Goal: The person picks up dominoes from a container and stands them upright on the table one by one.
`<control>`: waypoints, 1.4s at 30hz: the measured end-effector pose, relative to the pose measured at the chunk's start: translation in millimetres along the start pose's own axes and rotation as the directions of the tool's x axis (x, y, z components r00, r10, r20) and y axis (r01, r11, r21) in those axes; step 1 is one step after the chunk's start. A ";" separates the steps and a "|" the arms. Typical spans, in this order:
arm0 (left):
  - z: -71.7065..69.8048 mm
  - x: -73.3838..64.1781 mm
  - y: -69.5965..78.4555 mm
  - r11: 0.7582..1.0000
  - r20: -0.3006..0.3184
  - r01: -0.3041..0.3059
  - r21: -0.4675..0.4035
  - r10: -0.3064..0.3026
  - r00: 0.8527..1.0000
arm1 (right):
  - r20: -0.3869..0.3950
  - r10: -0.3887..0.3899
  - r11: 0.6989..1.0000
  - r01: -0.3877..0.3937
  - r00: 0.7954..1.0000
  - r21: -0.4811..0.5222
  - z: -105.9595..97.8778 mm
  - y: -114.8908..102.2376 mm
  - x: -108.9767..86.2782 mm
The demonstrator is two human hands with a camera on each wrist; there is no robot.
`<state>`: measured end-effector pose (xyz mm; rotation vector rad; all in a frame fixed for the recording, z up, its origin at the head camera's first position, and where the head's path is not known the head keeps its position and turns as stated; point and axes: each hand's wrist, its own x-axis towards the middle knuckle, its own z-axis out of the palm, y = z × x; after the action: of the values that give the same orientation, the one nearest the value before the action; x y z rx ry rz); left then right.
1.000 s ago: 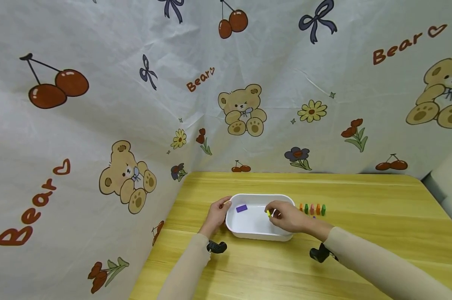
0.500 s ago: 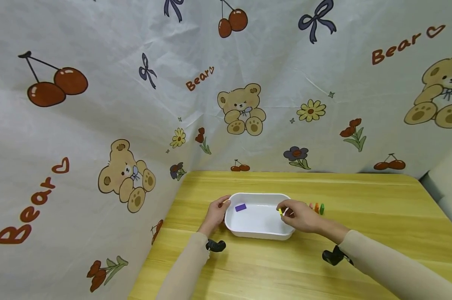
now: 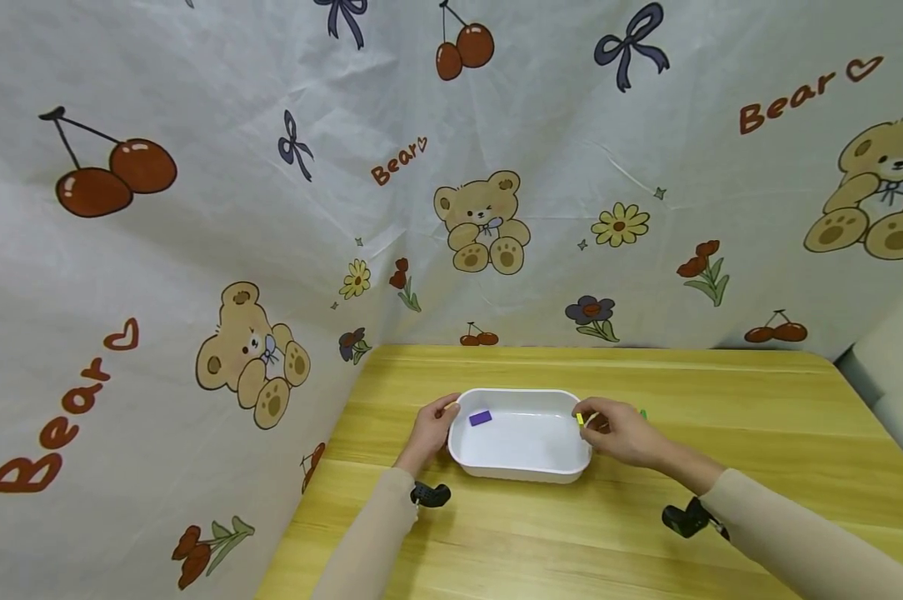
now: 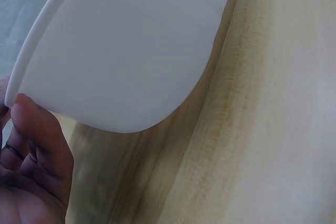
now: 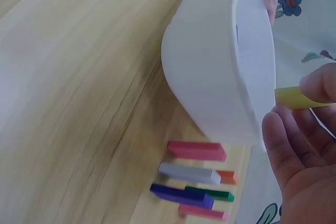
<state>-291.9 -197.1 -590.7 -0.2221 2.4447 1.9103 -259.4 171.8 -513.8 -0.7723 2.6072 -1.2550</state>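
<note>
A white plastic tub (image 3: pixel 526 442) stands on the wooden table, and a purple block (image 3: pixel 481 418) lies inside it near the left end. My left hand (image 3: pixel 426 432) grips the tub's left end; in the left wrist view its thumb (image 4: pixel 39 124) lies over the rim with fingers behind. Between thumb and fingers of my right hand (image 3: pixel 618 429) is a small yellow block (image 5: pixel 294 98), held up at the tub's right-end rim. The right wrist view shows that block raised above the tabletop, one end toward the tub.
Several coloured blocks stand in rows beside the tub's right end: red (image 5: pixel 196 150), grey (image 5: pixel 189 172), purple (image 5: pixel 181 196), orange (image 5: pixel 228 177), green (image 5: pixel 211 193) and pink (image 5: pixel 203 212). In the head view my right hand hides most of them. A bear-printed cloth (image 3: pixel 541 283) rises behind the table.
My right hand has moved right with the yellow block, from over the tub's inside to its right rim, now covering most of the block row. My left hand stays on the tub.
</note>
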 end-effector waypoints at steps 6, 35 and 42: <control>0.0 -0.6 -1.2 1.000 -0.002 -0.001 -0.004 0.001 1.000 | -0.048 0.055 0.998 -0.054 0.997 0.027 -10.2 9.8 -12.5; -4.1 -0.6 -2.2 1.000 -0.005 -0.001 -0.012 0.000 1.000 | -0.147 0.113 0.989 -0.125 0.983 -0.075 -26.5 53.6 -44.9; -1.9 1.0 -2.4 1.000 0.002 0.006 -0.018 -0.006 1.000 | -0.136 0.144 0.984 -0.157 0.980 -0.085 -22.8 64.4 -49.6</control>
<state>-292.5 -199.5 -592.7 -0.2277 2.4237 1.9294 -249.6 246.1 -552.8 -0.5106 2.7865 -1.1821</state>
